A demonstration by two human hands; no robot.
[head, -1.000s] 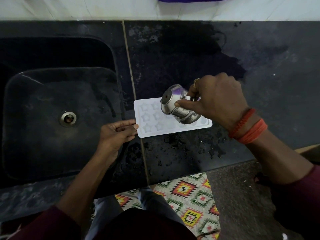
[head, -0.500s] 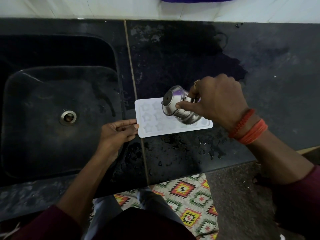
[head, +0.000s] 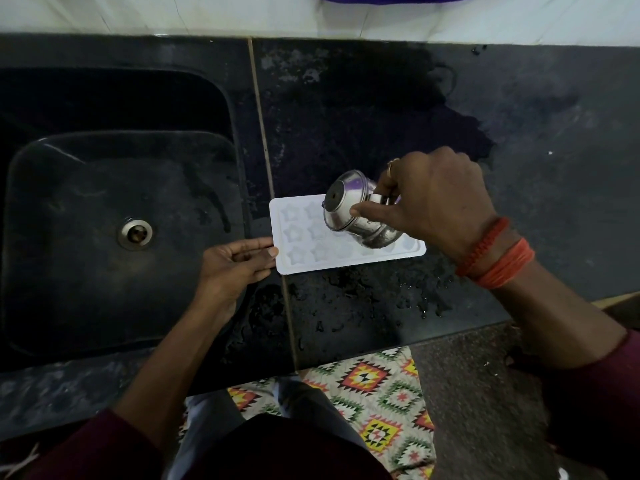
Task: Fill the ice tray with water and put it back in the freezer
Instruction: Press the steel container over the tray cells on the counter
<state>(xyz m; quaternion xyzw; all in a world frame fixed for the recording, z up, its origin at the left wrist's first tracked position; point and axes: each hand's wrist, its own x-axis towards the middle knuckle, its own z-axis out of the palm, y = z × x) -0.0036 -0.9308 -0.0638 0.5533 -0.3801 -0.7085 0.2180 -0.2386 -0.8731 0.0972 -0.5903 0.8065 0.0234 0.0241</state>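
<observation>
Tray, white with star cells, is laid flat on the dark surface, about midway along it and nearer the front edge than the back. Its left end is set across the seam, just beside the sink. Whether water is in the cells cannot be told.

Left grip is kept open: the fingers are stretched out, and the tray's left edge is touched by the fingertips near its front-left corner.

A steel pot is held closed in the right grip, pinched by thumb and fingers. The pot is tipped on its side above the tray's middle, base turned left and up, mouth hidden toward the tray's right cells. No stream can be made out.

A ring is seen on one right finger, and red threads are wound round the right wrist.

Drops are scattered between tray and front edge. A wet patch is spread toward the back edge. A drain is seen in the sink floor. A patterned mat is seen on the floor below the front edge.
</observation>
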